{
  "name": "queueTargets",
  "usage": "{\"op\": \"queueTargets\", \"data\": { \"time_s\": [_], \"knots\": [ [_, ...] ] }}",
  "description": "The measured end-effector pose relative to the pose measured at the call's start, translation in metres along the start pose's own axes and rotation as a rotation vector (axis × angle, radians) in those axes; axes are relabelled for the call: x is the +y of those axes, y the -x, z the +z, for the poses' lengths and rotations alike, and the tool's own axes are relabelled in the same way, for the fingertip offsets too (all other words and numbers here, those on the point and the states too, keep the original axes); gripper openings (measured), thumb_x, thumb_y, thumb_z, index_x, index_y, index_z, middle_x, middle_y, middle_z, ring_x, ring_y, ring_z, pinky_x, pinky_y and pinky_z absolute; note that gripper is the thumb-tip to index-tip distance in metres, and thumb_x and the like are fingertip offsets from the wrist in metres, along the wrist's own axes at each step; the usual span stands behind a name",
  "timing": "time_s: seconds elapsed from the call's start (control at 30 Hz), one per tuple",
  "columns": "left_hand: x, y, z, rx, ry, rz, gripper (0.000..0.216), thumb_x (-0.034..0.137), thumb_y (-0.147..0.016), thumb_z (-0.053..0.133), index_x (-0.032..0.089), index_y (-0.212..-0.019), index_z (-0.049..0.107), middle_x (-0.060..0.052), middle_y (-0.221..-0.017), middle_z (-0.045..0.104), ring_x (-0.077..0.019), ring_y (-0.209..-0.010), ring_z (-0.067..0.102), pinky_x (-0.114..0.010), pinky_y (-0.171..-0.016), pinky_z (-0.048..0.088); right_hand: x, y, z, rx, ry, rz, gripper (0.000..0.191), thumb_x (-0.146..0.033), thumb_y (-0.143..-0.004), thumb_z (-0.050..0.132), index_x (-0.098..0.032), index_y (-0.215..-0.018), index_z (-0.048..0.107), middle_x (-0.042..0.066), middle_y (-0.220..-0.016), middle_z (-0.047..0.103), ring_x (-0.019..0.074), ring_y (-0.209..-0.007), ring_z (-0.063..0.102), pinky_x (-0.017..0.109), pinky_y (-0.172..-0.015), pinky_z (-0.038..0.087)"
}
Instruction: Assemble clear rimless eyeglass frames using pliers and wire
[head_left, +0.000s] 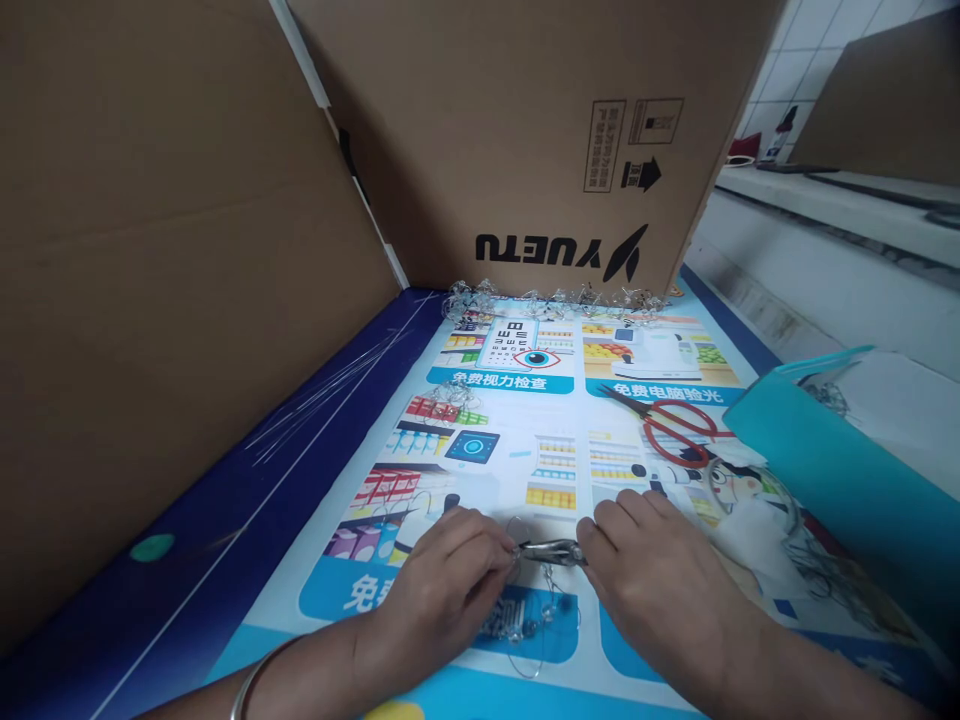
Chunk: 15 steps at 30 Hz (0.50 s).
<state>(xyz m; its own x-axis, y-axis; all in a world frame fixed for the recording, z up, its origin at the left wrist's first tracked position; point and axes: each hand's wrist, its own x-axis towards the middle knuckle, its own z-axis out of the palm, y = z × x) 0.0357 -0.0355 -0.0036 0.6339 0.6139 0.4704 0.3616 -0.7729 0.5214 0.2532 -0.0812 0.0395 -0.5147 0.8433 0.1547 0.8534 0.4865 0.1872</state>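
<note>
My right hand (649, 580) is wrapped round a pair of pliers (553, 552), whose metal jaws point left. The fingertips of my left hand (457, 580) are pinched at the jaw tips, on a beaded wire piece (551, 605). Its thin wire loops and clear beads dangle below the pliers between both hands. How the jaws grip the wire is too small to tell. Red-handled scissors (679, 430) lie beyond my right hand, their dark blades towards the upper left. A small clump of similar beaded wire (450, 400) rests farther off on the printed sheet (517, 460).
Cardboard panels (450, 130) stand at the left and back. A row of beaded wire pieces (559, 303) lies along the back panel. Cut straight wires (322, 395) are on the left. At right are a teal box (840, 480) and a wire coil (754, 500) with white material.
</note>
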Motion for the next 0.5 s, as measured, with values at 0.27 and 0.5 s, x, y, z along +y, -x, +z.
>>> {"op": "queueTargets", "data": {
  "time_s": [0.27, 0.5],
  "knots": [
    [0.0001, 0.0021, 0.0000, -0.019, 0.004, 0.019, 0.013, 0.004, -0.081, 0.050, 0.017, -0.081, 0.053, -0.004, -0.085, 0.059, -0.0144, -0.078, 0.054, -0.029, -0.069, 0.045, -0.0076, -0.0019, -0.0018, 0.009, 0.075, -0.032, 0.010, -0.009, -0.072, 0.055, -0.016, -0.078, 0.056, 0.004, -0.073, 0.053, 0.0198, -0.066, 0.045, 0.035, -0.060, 0.029],
    [0.0003, 0.0023, 0.0009, -0.035, 0.000, 0.027, 0.012, 0.006, -0.082, 0.050, 0.017, -0.083, 0.055, -0.004, -0.085, 0.059, -0.0150, -0.078, 0.054, -0.028, -0.067, 0.045, -0.0080, -0.0010, -0.0030, 0.025, 0.077, -0.045, 0.009, -0.008, -0.073, 0.054, -0.016, -0.078, 0.055, 0.004, -0.071, 0.053, 0.0186, -0.066, 0.046, 0.034, -0.060, 0.029]
  ]
}}
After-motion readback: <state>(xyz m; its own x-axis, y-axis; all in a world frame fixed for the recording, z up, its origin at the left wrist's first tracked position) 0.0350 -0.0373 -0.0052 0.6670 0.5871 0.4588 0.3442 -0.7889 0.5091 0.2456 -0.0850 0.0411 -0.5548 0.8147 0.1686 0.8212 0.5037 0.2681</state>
